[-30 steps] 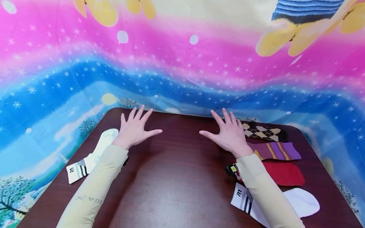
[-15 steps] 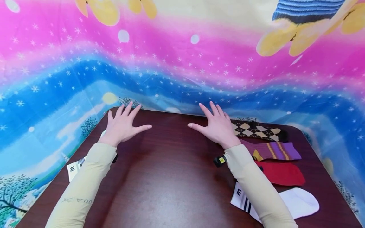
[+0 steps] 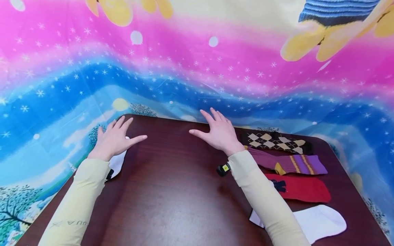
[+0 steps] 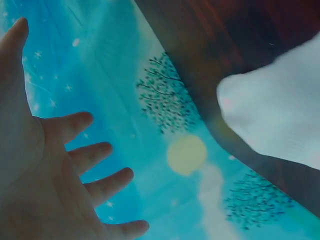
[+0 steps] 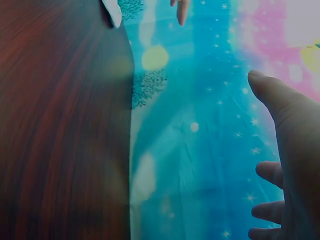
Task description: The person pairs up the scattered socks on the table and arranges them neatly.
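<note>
In the head view my left hand is held over the table's left side, fingers spread and nothing in it. Beneath it lies a white sock, mostly hidden by the hand and sleeve; its toe shows in the left wrist view. My right hand hovers right of the middle, fingers spread and holding nothing. Nearest to it are a black and tan argyle sock and a purple sock with yellow stripes. A red sock and another white sock lie nearer, partly behind the right sleeve.
The dark wood table has rounded far corners. A printed cloth in pink and blue hangs round its far and side edges. A small black device with a yellow mark sits at my right wrist.
Both hands have moved to the left above the table, still spread. The left hand now covers much of the left white sock, and more of the argyle and purple socks shows. The socks appear unmoved.
</note>
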The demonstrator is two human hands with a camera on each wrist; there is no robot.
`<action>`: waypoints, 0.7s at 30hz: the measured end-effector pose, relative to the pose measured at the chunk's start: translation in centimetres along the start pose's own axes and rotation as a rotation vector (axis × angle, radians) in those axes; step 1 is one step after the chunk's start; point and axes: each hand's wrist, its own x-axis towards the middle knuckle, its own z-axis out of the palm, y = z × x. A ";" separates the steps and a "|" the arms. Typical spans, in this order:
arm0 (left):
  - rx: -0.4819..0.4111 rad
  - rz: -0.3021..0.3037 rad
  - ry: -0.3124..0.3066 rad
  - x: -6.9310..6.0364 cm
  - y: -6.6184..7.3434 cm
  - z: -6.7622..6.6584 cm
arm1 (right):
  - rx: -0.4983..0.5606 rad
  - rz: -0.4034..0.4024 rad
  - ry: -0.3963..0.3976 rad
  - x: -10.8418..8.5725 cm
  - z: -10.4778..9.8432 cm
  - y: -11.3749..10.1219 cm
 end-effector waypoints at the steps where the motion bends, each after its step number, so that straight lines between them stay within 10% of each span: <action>1: -0.004 -0.011 -0.016 -0.2 -0.3 0.1 | -0.003 -0.004 -0.007 0.1 0.2 -0.2; 21: -0.020 -0.124 -0.192 -5.1 -6.8 1.7 | 0.011 -0.197 -0.110 2.7 3.8 -6.6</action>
